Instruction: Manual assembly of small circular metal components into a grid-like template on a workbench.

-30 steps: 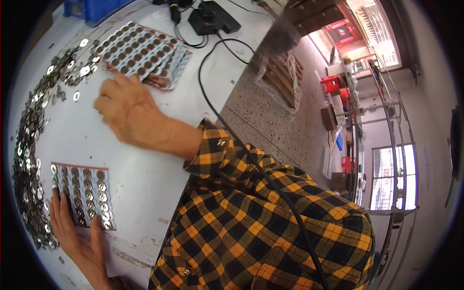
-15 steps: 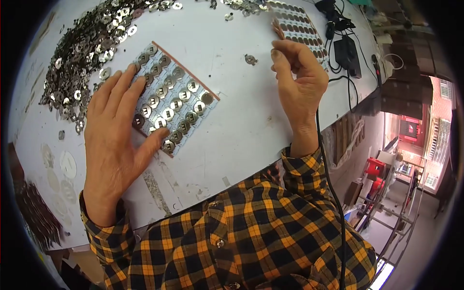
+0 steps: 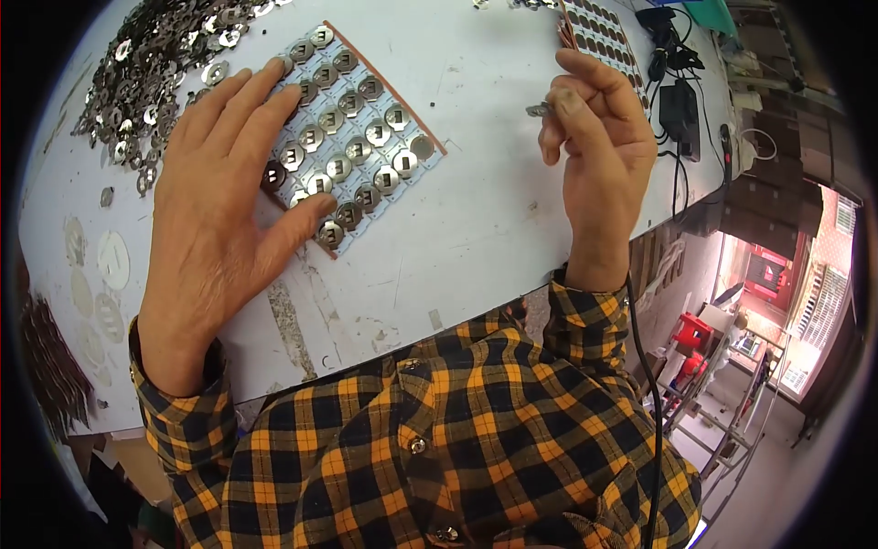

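Left hand [image 3: 215, 197], spread, rests on the left of the panel [image 3: 353, 137], whose brown edge [image 3: 390, 93] slants from far left to near right; apart on its right, right hand [image 3: 604, 137] pinches a clip [image 3: 539, 110]; loose clips [image 3: 151, 69] lie far left

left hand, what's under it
The left hand reaches over the left part of a light-blue panel carrying round metal pieces; whatever the palm hides can't be seen.
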Motion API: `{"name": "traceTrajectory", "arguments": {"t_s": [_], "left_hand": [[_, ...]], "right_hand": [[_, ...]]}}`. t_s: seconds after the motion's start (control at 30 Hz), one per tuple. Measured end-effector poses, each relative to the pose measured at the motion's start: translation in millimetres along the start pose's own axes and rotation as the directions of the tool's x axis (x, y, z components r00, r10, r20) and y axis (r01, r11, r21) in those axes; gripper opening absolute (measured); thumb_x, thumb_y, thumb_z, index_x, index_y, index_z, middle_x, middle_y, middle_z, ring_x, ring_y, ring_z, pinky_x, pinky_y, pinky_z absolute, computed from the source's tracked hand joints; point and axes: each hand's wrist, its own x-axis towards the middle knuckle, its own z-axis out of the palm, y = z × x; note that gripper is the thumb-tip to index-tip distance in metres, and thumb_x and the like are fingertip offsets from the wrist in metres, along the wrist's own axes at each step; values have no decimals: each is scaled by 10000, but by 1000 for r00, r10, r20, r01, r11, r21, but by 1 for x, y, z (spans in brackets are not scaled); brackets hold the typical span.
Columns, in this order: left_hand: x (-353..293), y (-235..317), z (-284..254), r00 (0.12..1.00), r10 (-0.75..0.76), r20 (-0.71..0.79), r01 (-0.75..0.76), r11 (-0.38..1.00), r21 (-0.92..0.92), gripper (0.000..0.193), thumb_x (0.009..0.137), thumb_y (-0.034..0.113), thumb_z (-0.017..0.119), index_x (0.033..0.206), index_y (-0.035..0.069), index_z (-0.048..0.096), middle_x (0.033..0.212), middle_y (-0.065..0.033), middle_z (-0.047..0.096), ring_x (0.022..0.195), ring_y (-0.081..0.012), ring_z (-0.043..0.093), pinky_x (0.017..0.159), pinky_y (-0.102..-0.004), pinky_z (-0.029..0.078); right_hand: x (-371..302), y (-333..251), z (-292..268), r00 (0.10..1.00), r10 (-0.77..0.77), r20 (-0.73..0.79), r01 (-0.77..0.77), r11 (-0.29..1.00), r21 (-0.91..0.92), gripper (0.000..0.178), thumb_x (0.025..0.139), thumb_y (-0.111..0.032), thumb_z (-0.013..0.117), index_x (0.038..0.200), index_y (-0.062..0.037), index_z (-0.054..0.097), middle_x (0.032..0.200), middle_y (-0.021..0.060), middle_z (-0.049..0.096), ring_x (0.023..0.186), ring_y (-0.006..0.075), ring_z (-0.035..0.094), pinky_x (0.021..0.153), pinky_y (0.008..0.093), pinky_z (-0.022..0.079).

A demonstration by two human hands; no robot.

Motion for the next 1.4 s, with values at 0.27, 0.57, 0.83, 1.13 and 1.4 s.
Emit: {"name": "traceTrajectory", "arguments": {"t_s": [0.27,0.57,0.83,1.13,1.4], "left_hand": [[19,6,1,960,102,-261,-148,975,-164,557,803,180,846,1309,26,673,1306,-150,687,1248,-318,622,1059,-426,491],[41,55,15,903,-410,128,193,122,-974,153,956,93,736,1046,-30,721,887,-87,770,773,-116,726,684,-229,570],[40,44,16,874,-471,120,127,-17,-992,158,1011,110,678,1058,-37,710,914,-126,778,750,-146,754,603,-216,577],[33,32,9,882,-429,197,169,-103,-980,199,992,77,676,1138,-59,677,917,-147,763,757,-183,764,618,-238,601],[27,28,19,928,-364,81,108,55,-993,235,910,-5,735,1135,-52,688,949,-92,756,829,-120,732,713,-230,577]], "right_hand": [[0,-12,19,919,331,217,-394,726,564,350,1044,-105,601,1345,65,548,1050,69,641,638,43,475,509,187,416],[27,-18,52,769,370,521,-588,729,351,338,1025,-179,653,1278,40,602,815,-5,593,626,24,483,499,181,400],[54,-8,61,713,324,622,-593,752,288,249,1011,-171,655,1154,32,660,694,-10,576,486,37,481,429,200,409],[42,-4,66,723,313,615,-566,779,269,142,1004,-90,611,1062,35,648,752,36,618,479,50,486,431,204,437],[37,-1,68,784,198,588,-424,863,275,131,1011,-48,599,1104,43,617,816,33,629,525,56,519,457,208,450]]}}
